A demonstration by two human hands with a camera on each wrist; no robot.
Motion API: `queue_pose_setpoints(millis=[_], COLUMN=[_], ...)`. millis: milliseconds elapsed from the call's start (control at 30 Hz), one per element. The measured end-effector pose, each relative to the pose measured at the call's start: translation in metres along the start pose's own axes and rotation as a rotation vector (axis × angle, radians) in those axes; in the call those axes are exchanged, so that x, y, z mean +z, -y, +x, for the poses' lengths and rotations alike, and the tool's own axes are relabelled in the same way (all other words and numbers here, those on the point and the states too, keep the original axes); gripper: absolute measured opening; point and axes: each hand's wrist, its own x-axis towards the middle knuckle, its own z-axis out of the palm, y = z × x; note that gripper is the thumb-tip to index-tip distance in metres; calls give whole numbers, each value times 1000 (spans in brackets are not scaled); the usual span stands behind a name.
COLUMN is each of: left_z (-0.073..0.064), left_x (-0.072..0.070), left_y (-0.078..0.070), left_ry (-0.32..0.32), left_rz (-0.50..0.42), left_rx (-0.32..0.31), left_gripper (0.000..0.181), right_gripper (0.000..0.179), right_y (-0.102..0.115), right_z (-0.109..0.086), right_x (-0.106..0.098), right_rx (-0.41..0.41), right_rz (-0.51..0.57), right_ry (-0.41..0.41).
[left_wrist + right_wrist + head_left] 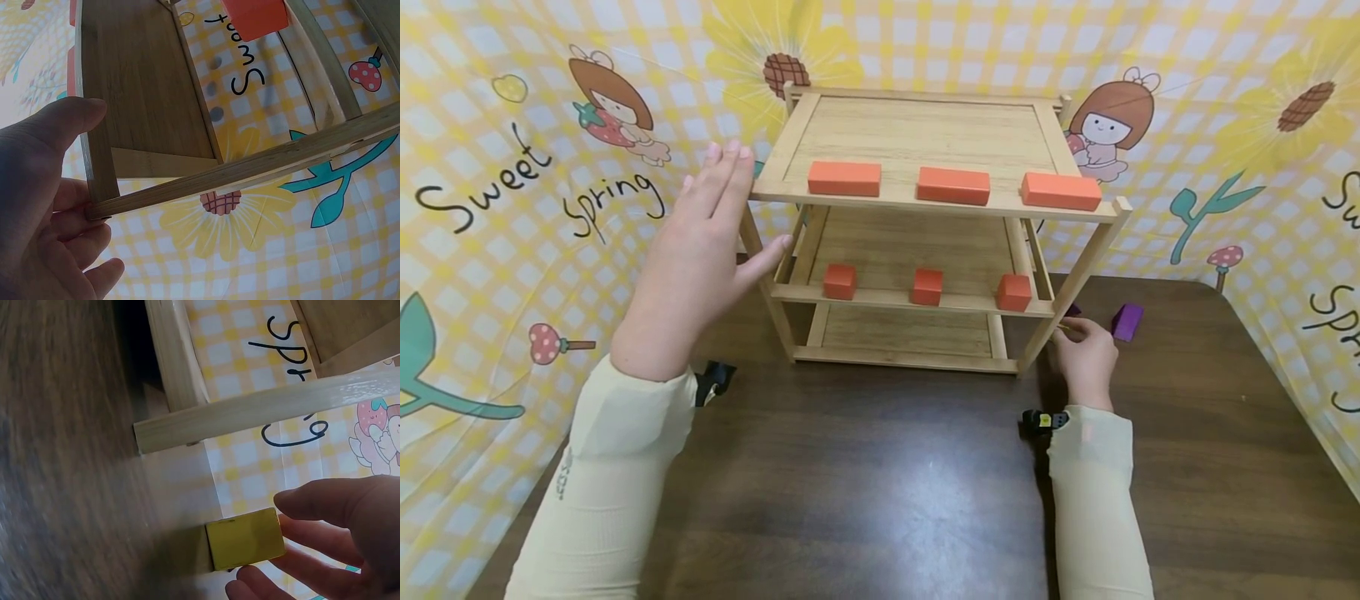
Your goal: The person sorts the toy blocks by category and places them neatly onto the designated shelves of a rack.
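A wooden three-tier shelf rack (910, 142) stands on the dark table. My left hand (700, 250) is at its upper left corner, fingers straight along the side. In the left wrist view, the left thumb (87, 115) lies over the rack's front edge, with the other fingers by the corner. Low beside the rack's right front leg, my right hand (1086, 354) pinches a small yellow block (245, 540) between thumb and fingers. Three long orange blocks (953, 186) line the top shelf's front. Three smaller orange-red blocks (927, 287) sit along the middle shelf's front.
A purple block (1127, 322) lies on the table (865, 475) right of the right hand. Part of another dark purple piece (1073, 310) shows behind that hand. A yellow checked cloth (955, 50) with printed flowers and figures hangs behind and at both sides.
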Motion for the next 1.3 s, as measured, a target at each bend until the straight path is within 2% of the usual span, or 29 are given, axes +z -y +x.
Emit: queue_pose_setpoints(millis=[433, 800, 1300], left_z=[-1, 0, 0], left_x=[1, 2, 2], left_y=[1, 1, 1], left_ry=[-10, -23, -19], left_rz=[-12, -3, -1], left_rx=[-2, 7, -1], left_gripper=[83, 83, 83], right_gripper=[26, 26, 32], right_y=[-1, -3, -4], right_z=[-2, -3, 1], right_x=[1, 1, -9], right_rx=[-19, 1, 90], right_rz=[-47, -45, -20], right_ry=[-41, -59, -32])
